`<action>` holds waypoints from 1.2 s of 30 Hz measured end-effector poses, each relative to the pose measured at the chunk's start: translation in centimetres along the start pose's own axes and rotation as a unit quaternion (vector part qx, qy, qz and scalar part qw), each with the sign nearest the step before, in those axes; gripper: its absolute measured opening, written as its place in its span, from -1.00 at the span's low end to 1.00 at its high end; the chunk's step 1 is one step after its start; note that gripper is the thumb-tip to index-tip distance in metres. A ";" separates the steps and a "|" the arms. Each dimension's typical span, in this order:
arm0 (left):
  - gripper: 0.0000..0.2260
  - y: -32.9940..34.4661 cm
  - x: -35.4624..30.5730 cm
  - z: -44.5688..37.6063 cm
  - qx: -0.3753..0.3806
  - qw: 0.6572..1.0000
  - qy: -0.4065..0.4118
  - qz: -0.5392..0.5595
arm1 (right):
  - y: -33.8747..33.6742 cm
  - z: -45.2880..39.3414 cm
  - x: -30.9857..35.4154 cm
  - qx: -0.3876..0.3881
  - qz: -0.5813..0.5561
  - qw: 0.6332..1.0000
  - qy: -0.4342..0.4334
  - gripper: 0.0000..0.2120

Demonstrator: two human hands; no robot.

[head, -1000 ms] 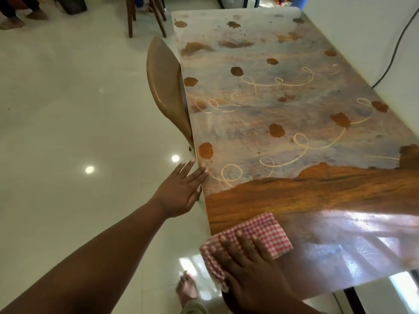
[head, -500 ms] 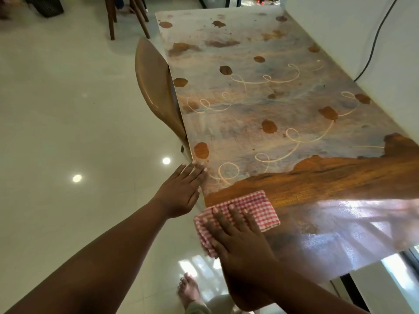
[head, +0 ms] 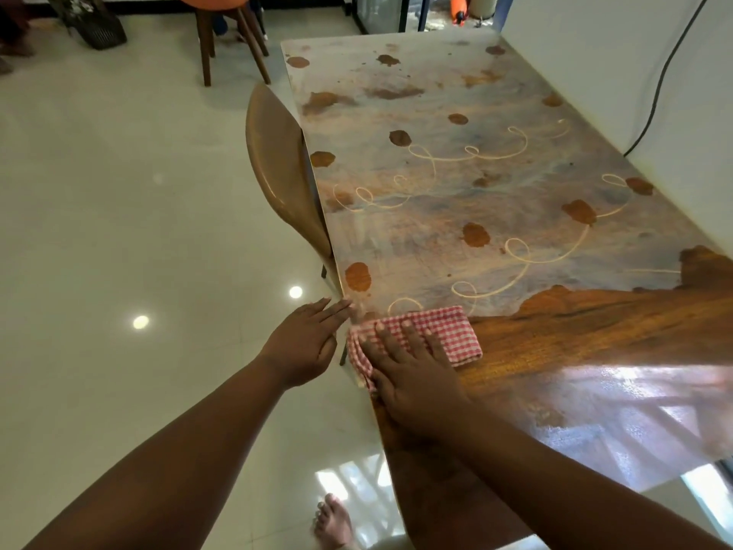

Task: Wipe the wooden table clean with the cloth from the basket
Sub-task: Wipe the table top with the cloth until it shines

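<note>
Lower centre of the frame: the right hand (head: 412, 375) lies flat, fingers straight, pressing the cloth (head: 444, 335) on the bench (head: 515, 343). Cloth looks soft, light, liable to bunch; a broad palm suits it. The left hand (head: 305, 343), released, touches the bench edge.

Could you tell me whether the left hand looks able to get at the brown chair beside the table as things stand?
Probably yes. The left hand rests open at the table edge, and the chair stands just beyond it along that same edge, with nothing between them.
</note>
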State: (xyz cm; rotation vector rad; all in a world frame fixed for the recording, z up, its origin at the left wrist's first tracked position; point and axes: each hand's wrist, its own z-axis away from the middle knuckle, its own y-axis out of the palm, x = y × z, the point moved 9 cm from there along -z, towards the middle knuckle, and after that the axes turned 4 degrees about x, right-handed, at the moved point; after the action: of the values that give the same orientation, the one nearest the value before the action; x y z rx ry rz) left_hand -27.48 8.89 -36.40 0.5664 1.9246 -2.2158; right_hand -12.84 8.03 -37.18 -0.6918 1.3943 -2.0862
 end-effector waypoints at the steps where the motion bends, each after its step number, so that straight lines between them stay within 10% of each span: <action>1: -0.47 -0.4 0.2 -0.1 -0.011 1.000 -0.015 0.018 | 0.2 0.9 -0.4 0.000 0.000 1.000 -0.024 -0.48; 10: -0.44 -0.9 0.1 -0.1 -0.056 0.995 -0.053 0.063 | -1.7 -3.5 -2.6 0.000 -0.037 0.998 0.056 -0.48; 18: -0.49 -1.4 0.1 -0.6 -0.092 0.993 -0.057 0.052 | -0.4 -0.7 -2.7 0.001 -0.003 0.998 -0.069 -0.50; 23: -0.64 -3.9 0.5 -3.3 -0.138 0.986 -0.069 0.069 | -2.0 -2.1 -8.0 -0.002 -0.012 0.999 0.032 -0.47; 36: -0.50 -4.3 -0.8 -20.0 0.141 0.961 0.077 -0.223 | -0.8 0.3 -6.1 0.008 -0.054 0.999 -0.005 -0.57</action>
State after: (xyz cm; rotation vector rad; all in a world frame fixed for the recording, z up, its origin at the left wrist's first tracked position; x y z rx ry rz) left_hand -24.68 29.06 -34.25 0.3739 1.9779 -2.8361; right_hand -8.28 12.24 -37.10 -0.7846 1.3619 -2.1710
